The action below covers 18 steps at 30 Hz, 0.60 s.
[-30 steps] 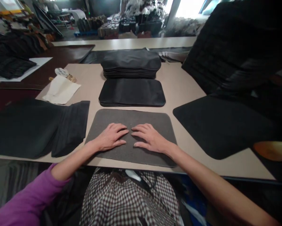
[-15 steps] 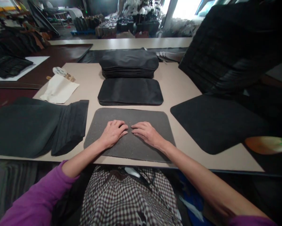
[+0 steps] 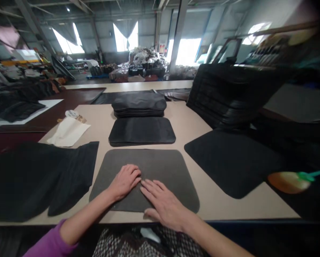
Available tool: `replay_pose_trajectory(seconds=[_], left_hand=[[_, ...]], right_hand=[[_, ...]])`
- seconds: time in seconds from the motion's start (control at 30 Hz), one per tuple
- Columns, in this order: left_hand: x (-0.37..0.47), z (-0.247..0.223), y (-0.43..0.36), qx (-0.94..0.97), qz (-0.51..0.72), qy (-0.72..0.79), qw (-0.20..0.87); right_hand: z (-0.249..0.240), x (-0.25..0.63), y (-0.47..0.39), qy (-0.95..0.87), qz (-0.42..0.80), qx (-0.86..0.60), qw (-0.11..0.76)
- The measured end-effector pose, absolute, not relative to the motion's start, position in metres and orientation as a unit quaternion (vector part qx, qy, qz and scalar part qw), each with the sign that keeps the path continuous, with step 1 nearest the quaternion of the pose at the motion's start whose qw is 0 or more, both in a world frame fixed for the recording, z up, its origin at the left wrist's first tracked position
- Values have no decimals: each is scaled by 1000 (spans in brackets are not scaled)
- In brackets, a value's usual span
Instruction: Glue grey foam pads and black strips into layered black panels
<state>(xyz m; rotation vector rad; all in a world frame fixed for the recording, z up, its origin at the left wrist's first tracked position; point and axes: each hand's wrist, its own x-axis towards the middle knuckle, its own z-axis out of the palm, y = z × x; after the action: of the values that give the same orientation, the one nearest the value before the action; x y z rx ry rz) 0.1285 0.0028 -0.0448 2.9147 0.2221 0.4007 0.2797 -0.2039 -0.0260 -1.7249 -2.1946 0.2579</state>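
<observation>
A dark grey rounded sheet [image 3: 165, 162], leather-like in look, lies flat on the beige table board in front of me. My left hand [image 3: 126, 181] rests on its middle with the fingers slightly bent and nothing visible in them. Lower and to the right, my right hand [image 3: 163, 205] lies flat on the same sheet, fingers stretched forward and thumb out to the side. The fingertips of both hands almost meet. Just beyond the sheet is a low stack of black rounded pieces [image 3: 142, 130]. A taller black stack [image 3: 139, 102] stands behind it.
Black sheets [image 3: 28, 178] cover the board's left side. A cream cloth [image 3: 69, 131] lies beyond them. To the right are a black pointed sheet [image 3: 233, 160], a tall dark pile [image 3: 218, 96] and a blurred orange object with a green end [image 3: 289, 182].
My view has tilted upward, showing more of the hall. My right hand has flattened and moved toward the sheet's near edge. My left hand stays near the sheet's middle.
</observation>
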Motion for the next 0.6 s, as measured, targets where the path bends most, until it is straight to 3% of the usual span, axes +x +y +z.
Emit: replay_pose_trajectory(seconds=[0.17, 0.33, 0.5, 0.6], left_hand=[[133, -30, 5, 975, 121, 42, 182], [152, -8, 17, 957, -17, -131, 257], [173, 3, 34, 946, -69, -148, 280], [181, 7, 39, 943, -89, -172, 270]], right_hand=[[-20, 298, -201, -775, 159, -586, 177], [-5, 308, -201, -787, 187, -554, 197], [-16, 314, -193, -811, 131, -538, 191], [-36, 313, -188, -797, 82, -545, 247]])
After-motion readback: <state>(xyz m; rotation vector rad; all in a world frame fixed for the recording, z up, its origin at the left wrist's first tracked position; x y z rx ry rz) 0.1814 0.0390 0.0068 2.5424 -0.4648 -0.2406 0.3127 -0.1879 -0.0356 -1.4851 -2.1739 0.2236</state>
